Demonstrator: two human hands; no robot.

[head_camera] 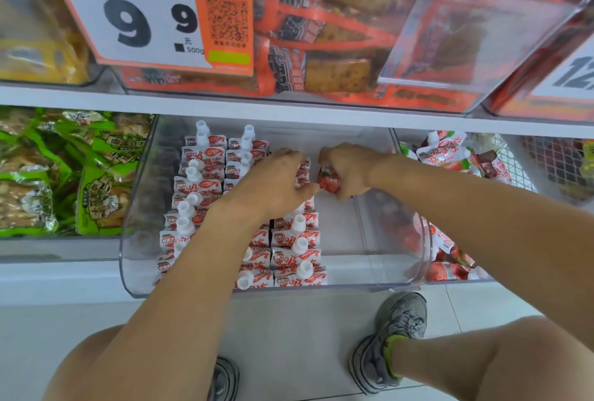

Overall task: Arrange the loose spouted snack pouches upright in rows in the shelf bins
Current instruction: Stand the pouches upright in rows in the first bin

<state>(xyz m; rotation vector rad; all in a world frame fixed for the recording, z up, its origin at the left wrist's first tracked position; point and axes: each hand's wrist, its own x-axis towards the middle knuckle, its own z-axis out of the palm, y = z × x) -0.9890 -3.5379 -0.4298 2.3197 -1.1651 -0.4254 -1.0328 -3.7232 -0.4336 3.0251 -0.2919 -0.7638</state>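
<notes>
white store shelving fills the view, with a pale tiled floor [289, 336] below and the person's knees and grey sneakers near the bottom edge. a clear plastic bin [369, 275] sits on the lower shelf, and both hands reach into it. the right hand [348, 171] has its grip curled round one red spouted pouch [328, 181], fingers and thumb pinching it at the far middle of the bin. the left hand [273, 177] lies just beside it, fingers bent down onto the tops of the standing pouches; whether its grip holds any of them cannot be told.

rows of white-and-red pouches [297, 251] stand upright along the left half of the bin, white caps up; the left forearm hides part of the middle row. the bin's right half shows bare floor. a neighbouring bin on the right holds loose pouches [446, 153] lying jumbled. green snack packs [96, 175] fill the space to the left. above, orange packs [321, 47] sit behind a price tag [144, 15] reading 9.9.
</notes>
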